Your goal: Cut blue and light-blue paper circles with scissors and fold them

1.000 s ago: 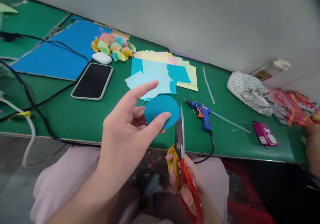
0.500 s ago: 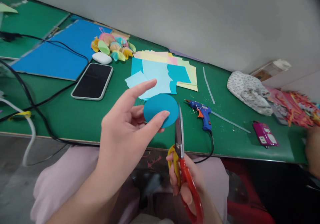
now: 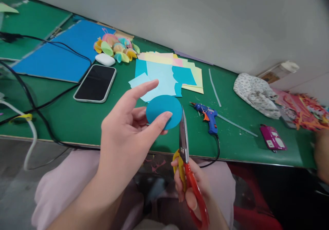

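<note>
The left hand point(image 3: 122, 130) pinches the disc point(image 3: 164, 104) between thumb and curled fingers, index raised, its right edge just beside the forward-pointing scissors point(image 3: 184, 141), gripped in the right hand point(image 3: 203, 179).

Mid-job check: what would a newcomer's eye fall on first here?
Probably the blue paper circle, pinched in the left hand near the picture's centre. Below right, the right hand holds red-and-yellow scissors. Beyond, coloured paper sheets lie on the green table.

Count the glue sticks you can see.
2: one glue stick lies beside the paper pile; another glue stick extends from the blue glue gun. More could be hidden.
</note>
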The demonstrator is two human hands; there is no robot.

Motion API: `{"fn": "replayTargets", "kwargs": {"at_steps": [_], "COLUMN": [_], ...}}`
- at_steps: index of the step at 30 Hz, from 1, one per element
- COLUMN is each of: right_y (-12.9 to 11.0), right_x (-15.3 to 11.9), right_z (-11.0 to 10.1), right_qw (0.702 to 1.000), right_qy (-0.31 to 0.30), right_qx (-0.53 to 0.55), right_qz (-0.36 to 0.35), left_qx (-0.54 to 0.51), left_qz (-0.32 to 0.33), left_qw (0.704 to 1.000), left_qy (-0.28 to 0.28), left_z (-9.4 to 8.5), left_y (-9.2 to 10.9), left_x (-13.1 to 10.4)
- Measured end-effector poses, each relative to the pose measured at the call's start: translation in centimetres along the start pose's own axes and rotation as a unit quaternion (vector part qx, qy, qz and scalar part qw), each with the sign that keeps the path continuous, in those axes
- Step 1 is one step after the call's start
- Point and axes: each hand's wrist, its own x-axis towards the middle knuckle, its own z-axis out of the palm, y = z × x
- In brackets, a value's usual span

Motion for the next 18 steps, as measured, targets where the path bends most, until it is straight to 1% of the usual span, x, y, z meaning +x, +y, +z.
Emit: {"fn": "replayTargets", "kwargs": {"at_steps": [3,14,18], "right_y": [0.03,0.07,0.38], "right_x": [0.08,0.10,-0.23], "right_z": [-0.16,0.18,0.27], "right_qw": [1.000,1.000,1.000], "right_qy": [-0.013,0.005,0.005], "right_qx": [0.001,0.004,-0.011], "right_qz": [0.014,0.011,-0.012], "left_qx": [-0.003,0.005,0.008], "left_qz": [0.006,0.008,0.002], "left_qw": [1.000,1.000,1.000], "left_qy": [0.005,0.017,0.021], "left_z": [0.00,0.00,0.02], "left_y": [0.02,-0.14,-0.20], "left_x": [0.04,0.12,0.10]}}
